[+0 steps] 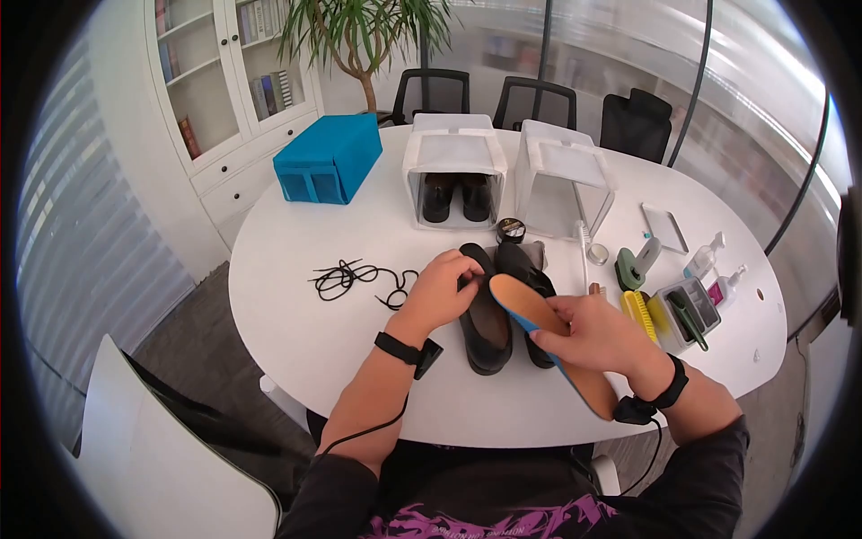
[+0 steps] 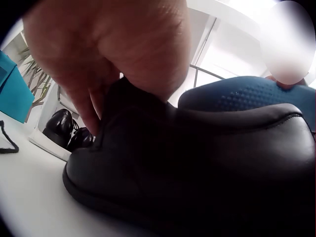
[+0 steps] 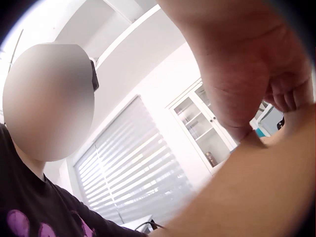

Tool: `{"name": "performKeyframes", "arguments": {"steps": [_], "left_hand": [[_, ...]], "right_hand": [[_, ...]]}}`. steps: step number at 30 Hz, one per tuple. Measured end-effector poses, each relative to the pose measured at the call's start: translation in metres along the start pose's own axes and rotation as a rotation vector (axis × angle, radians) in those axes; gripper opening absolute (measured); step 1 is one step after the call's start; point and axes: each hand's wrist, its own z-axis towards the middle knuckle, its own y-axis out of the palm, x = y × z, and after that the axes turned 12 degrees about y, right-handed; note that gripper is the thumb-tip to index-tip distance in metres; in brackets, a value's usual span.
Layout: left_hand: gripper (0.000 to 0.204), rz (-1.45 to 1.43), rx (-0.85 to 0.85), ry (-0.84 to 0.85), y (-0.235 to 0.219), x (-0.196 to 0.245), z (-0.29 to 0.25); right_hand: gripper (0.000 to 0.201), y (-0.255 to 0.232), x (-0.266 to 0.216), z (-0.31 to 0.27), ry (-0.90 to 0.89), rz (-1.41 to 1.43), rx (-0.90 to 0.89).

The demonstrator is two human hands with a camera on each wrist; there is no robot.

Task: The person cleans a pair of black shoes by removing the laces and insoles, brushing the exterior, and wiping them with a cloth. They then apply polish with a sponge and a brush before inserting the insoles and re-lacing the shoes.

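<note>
In the head view my left hand (image 1: 442, 289) is at the upper part of a black shoe (image 1: 488, 334); the left wrist view shows its fingers and thumb pinching the raised front of that shoe (image 2: 197, 163). My right hand (image 1: 597, 334) grips an insole (image 1: 521, 301), tan on top and blue underneath, tilted above a second black shoe (image 1: 516, 260). The blue underside of the insole (image 2: 232, 94) shows behind the shoe in the left wrist view. In the right wrist view, my right hand (image 3: 237, 64) holds the tan surface of the insole (image 3: 256, 182) close to the camera.
Black laces (image 1: 337, 280) lie at left. Behind stand a blue box (image 1: 332, 157), a white box (image 1: 456, 148) holding black shoes, and another white box (image 1: 564, 166). At right are a green brush (image 1: 631, 272), yellow brush (image 1: 639, 314), grey caddy (image 1: 714, 314), bottles and a round tin (image 1: 511, 230).
</note>
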Motion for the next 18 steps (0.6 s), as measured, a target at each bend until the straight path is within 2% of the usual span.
{"name": "performKeyframes", "arguments": {"steps": [1,3,7,10,12,13,15,18], "left_hand": [[0.021,0.002,-0.003,0.006,0.004,-0.001,0.000],[0.010,0.120,0.049,-0.101,0.004,0.010,0.003],[0.003,0.118,0.104,-0.048,0.009,0.008,0.002],[0.005,0.103,0.084,-0.059,0.011,0.009,0.001],[0.011,0.014,0.059,-0.100,0.012,0.006,-0.001],[0.011,0.015,0.058,-0.102,0.013,0.004,-0.002],[0.015,-0.047,0.068,-0.135,0.016,0.001,-0.003],[0.017,-0.031,0.036,-0.143,0.014,0.001,-0.003]], "right_hand": [[0.049,0.000,0.001,0.001,-0.001,0.003,0.006],[0.048,0.000,-0.001,0.002,0.050,-0.088,-0.165],[0.053,-0.002,-0.015,0.007,0.010,-0.183,-0.171],[0.056,0.012,-0.011,0.023,-0.044,-0.133,-0.116],[0.057,0.035,0.006,0.046,-0.299,-0.266,0.076],[0.057,0.038,0.005,0.050,-0.299,-0.264,0.075],[0.058,0.036,-0.017,0.061,-0.112,-0.440,-0.131],[0.068,0.034,-0.035,0.070,-0.061,-0.353,-0.152]]}}
